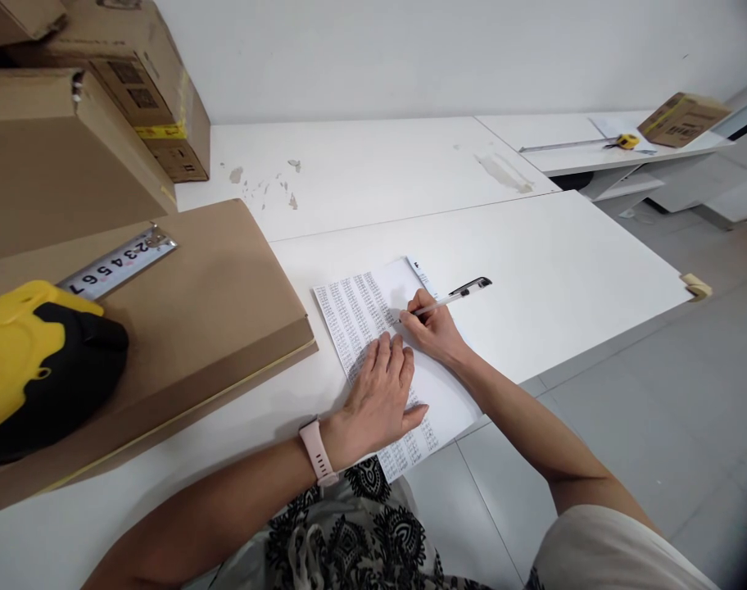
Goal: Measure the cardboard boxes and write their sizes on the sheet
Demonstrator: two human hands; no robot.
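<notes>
A white sheet of paper (435,385) lies at a slant on the white table, with columns of small handwritten marks down its left part. My right hand (432,328) grips a pen (453,297) with a clear barrel and black cap end. The pen's tip is at the paper, beside the written columns. Flat on the sheet rests my left hand (386,389), fingers together and thumb out, with a pink watch band (318,452) on its wrist. Another sheet with a bluish edge (419,272) peeks out beneath the paper's upper right side.
On my left, a flat cardboard box (214,303) bears a yellow and black tape measure (47,360), its blade partly out. More cardboard boxes (146,90) are stacked behind. At far right stand a small box (684,119) and a second tape measure (627,142).
</notes>
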